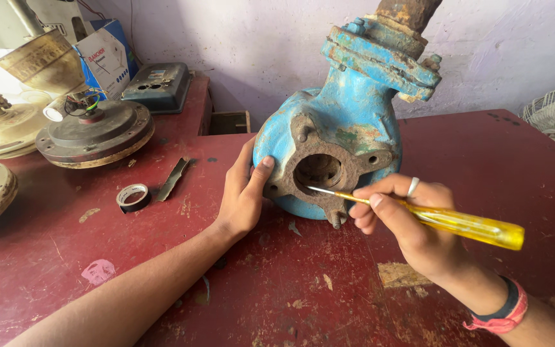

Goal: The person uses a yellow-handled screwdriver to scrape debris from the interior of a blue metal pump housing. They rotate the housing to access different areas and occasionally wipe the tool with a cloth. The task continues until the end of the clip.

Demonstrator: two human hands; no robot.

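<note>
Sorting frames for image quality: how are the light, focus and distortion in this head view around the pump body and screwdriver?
Head view: soft, even daylight, no hard shadows; blue pump housing and yellow-handled screwdriver sharp; its shaft tip is thin but visible at the rusty opening; wide-angle bending stretches the left forearm and the table edges; mild glare on the handle.

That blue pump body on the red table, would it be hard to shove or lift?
The blue pump body looks like thick cast metal, so probably heavy and stiff. Its rounded belly on the table might rock; the left hand braces it. The rusty flange probably feels rough, not slippery.
</note>
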